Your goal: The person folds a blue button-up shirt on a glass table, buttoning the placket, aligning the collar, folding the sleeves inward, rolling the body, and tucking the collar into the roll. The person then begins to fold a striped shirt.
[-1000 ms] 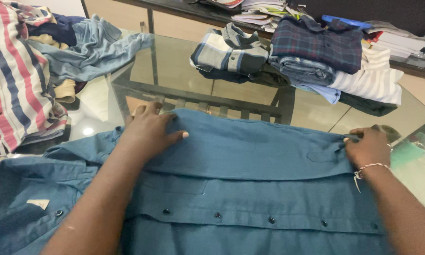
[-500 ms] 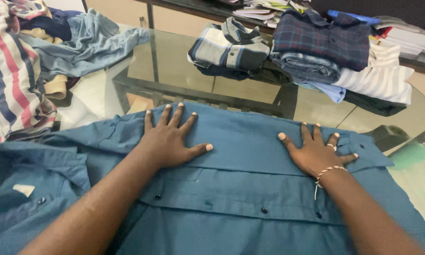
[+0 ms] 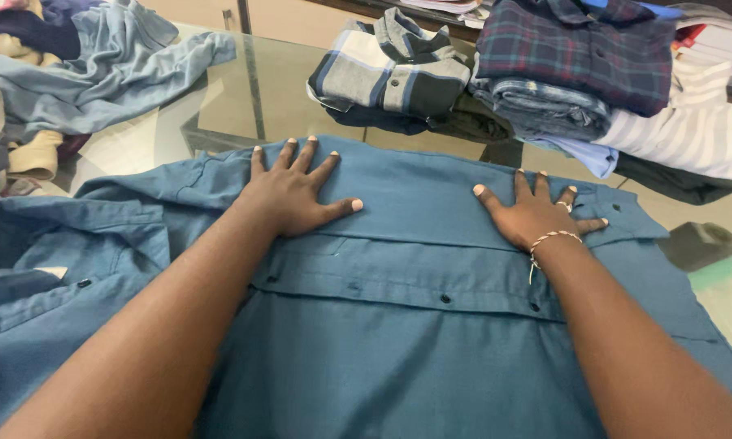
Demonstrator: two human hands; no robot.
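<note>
Under both palms lies the teal shirt [image 3: 414, 325], spread across the glass table [image 3: 268, 97]. Left hand [image 3: 294, 195] flat, fingers splayed, pressing the folded upper edge; right hand [image 3: 539, 215] flat too, fingers fanned, gripping nothing. Just below the fingers runs the button placket [image 3: 443, 298]. Beyond the fingertips sit folded shirts [image 3: 545, 73]; off past the left hand, a crumpled pale-blue garment [image 3: 97, 73].

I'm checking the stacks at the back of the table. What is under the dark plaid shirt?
Under the dark plaid shirt lie folded denim, a light blue garment and a white striped shirt. How far each runs beneath it is covered.
</note>
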